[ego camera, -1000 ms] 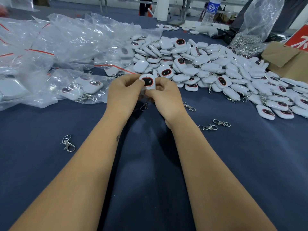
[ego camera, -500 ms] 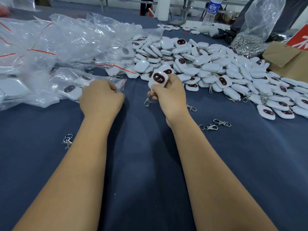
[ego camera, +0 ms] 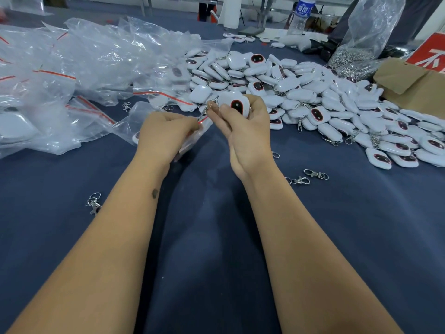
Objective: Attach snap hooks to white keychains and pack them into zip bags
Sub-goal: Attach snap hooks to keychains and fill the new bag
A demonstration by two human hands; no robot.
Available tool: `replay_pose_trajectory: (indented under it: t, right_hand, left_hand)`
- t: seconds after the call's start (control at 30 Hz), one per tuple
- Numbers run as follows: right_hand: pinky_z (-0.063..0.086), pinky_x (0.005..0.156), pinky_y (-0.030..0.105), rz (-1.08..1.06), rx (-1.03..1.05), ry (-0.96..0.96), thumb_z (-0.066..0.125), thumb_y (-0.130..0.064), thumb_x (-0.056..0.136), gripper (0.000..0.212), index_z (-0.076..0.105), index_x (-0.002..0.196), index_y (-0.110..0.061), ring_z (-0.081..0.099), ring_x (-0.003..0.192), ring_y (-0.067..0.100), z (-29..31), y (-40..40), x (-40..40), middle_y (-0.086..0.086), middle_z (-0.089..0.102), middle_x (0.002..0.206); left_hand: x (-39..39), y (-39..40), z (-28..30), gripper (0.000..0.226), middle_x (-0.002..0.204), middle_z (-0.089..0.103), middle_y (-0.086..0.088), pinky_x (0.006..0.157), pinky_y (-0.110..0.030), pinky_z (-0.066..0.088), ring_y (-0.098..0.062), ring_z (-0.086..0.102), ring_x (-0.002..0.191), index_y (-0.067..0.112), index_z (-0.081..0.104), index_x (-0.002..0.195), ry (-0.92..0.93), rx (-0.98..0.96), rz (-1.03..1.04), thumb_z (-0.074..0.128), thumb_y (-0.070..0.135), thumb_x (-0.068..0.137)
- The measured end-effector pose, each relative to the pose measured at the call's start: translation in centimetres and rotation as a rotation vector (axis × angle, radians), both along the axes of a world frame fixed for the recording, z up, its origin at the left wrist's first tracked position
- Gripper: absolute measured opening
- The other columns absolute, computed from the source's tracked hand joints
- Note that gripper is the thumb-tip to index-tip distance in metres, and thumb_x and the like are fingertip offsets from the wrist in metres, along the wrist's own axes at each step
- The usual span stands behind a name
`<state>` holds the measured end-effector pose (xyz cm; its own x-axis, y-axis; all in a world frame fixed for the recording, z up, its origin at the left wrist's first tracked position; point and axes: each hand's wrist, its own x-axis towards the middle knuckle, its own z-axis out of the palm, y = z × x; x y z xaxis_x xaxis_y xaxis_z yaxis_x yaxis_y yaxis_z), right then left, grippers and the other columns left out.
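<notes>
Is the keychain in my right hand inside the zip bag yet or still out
Out. The right hand holds the keychain bare above the zip bag, which the left hand grips by its red-striped mouth.

I see the bags (ego camera: 79,68) heaped at the table's (ego camera: 216,237) left, the keychain pile (ego camera: 325,102) behind and right (a box (ego camera: 414,85) beyond it), and loose hooks (ego camera: 305,177) lying just before that pile.

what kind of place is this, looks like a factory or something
Likely a small assembly and packing workshop: a heap of white keychains, a pile of zip bags and a bag of metal hooks on one cloth-covered table.
</notes>
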<state>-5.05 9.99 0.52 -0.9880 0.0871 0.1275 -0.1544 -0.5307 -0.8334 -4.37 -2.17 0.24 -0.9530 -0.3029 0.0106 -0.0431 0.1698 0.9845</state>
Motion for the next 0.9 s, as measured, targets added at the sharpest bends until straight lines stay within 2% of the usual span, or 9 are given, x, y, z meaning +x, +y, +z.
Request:
replay_pose_trajectory:
  t: [0.1, 0.2, 0.33, 0.43, 0.53, 0.6, 0.67, 0.8, 0.9]
  right_hand:
    - [0.056, 0.094, 0.038, -0.016, 0.095, -0.005, 0.054, 0.010, 0.093, 0.021, 0.045, 0.097, -0.008, 0.068, 0.090, 0.024, -0.2, -0.2, 0.0, 0.015, 0.054, 0.094]
    - [0.058, 0.085, 0.031, -0.055, 0.346, 0.010, 0.061, 0.003, 0.090, 0.022, 0.047, 0.091, -0.014, 0.066, 0.087, 0.024, -0.4, -0.3, -0.1, 0.008, 0.057, 0.090]
    - [0.047, 0.066, 0.025, -0.121, 0.791, 0.076, 0.069, -0.014, 0.086, 0.018, 0.053, 0.085, -0.024, 0.052, 0.067, 0.010, -1.0, -0.2, 0.1, -0.005, 0.060, 0.076]
    - [0.043, 0.069, 0.029, -0.124, 1.001, 0.176, 0.069, -0.028, 0.088, 0.017, 0.060, 0.075, -0.025, 0.051, 0.076, 0.011, -1.4, -0.6, 0.1, -0.004, 0.057, 0.080]
    - [0.040, 0.088, 0.028, -0.167, 1.152, 0.148, 0.067, -0.036, 0.090, 0.025, 0.063, 0.070, -0.022, 0.044, 0.103, 0.017, -1.6, -0.8, 0.0, -0.003, 0.041, 0.100]
    - [0.038, 0.095, 0.033, -0.158, 1.217, 0.085, 0.059, -0.033, 0.093, 0.036, 0.051, 0.059, -0.024, 0.039, 0.108, 0.022, -1.5, -0.6, 0.0, 0.000, 0.043, 0.101]
    - [0.037, 0.090, 0.038, -0.168, 1.349, 0.034, 0.048, -0.028, 0.094, 0.041, 0.039, 0.055, -0.019, 0.041, 0.097, 0.028, -1.4, -0.4, -0.1, 0.002, 0.048, 0.086]
    - [0.032, 0.071, 0.033, -0.130, 1.204, -0.014, 0.049, -0.026, 0.090, 0.032, 0.039, 0.060, -0.022, 0.040, 0.063, 0.014, -1.4, 0.0, -0.2, -0.011, 0.044, 0.053]
    - [0.030, 0.059, 0.019, -0.037, 1.069, -0.003, 0.058, -0.015, 0.086, 0.013, 0.061, 0.079, -0.026, 0.040, 0.050, 0.003, -1.1, 0.3, -0.2, -0.021, 0.043, 0.045]
  left_hand:
    - [-0.1, -0.4, 0.2, 0.009, 0.076, 0.040, -0.014, 0.051, -0.025, 0.021, -0.025, 0.033, 0.066, 0.006, 0.058, 0.076, -0.016, 0.147, 0.021, 0.065, 0.011, 0.076]
    - [0.1, -0.4, 0.4, 0.010, 0.072, 0.049, -0.013, 0.049, -0.024, 0.028, -0.022, 0.041, 0.061, 0.005, 0.063, 0.073, 0.102, 0.250, 0.065, 0.066, 0.010, 0.081]
    - [0.2, -0.4, 0.4, 0.021, 0.065, 0.065, 0.011, 0.062, -0.018, 0.045, -0.005, 0.054, 0.065, 0.029, 0.073, 0.063, 0.291, 0.096, 0.134, 0.069, 0.019, 0.081]
    - [0.6, 0.1, 0.5, 0.024, 0.068, 0.069, 0.015, 0.069, -0.016, 0.047, 0.000, 0.059, 0.069, 0.037, 0.073, 0.068, 0.376, -0.013, 0.110, 0.067, 0.018, 0.081]
    - [1.0, 0.8, 0.7, 0.027, 0.069, 0.070, 0.017, 0.070, -0.019, 0.049, -0.002, 0.062, 0.073, 0.040, 0.073, 0.066, 0.413, -0.118, 0.077, 0.064, 0.018, 0.080]
    - [1.2, 1.1, 0.7, 0.023, 0.063, 0.068, 0.010, 0.064, -0.024, 0.049, -0.008, 0.059, 0.063, 0.032, 0.075, 0.066, 0.424, -0.056, 0.012, 0.064, 0.020, 0.082]
    - [1.2, 1.0, 0.9, 0.023, 0.058, 0.062, 0.002, 0.058, -0.020, 0.043, -0.009, 0.052, 0.055, 0.019, 0.075, 0.073, 0.434, 0.089, 0.004, 0.059, 0.023, 0.090]
    - [0.6, -1.0, 1.6, 0.036, 0.051, 0.056, 0.003, 0.048, -0.018, 0.034, -0.011, 0.046, 0.050, 0.013, 0.071, 0.074, 0.429, 0.410, 0.294, 0.041, 0.017, 0.095]
    - [0.5, -3.2, 1.8, 0.036, 0.049, 0.051, 0.000, 0.047, -0.021, 0.030, -0.014, 0.040, 0.048, 0.011, 0.067, 0.072, 0.420, 0.611, 0.521, 0.039, 0.015, 0.094]
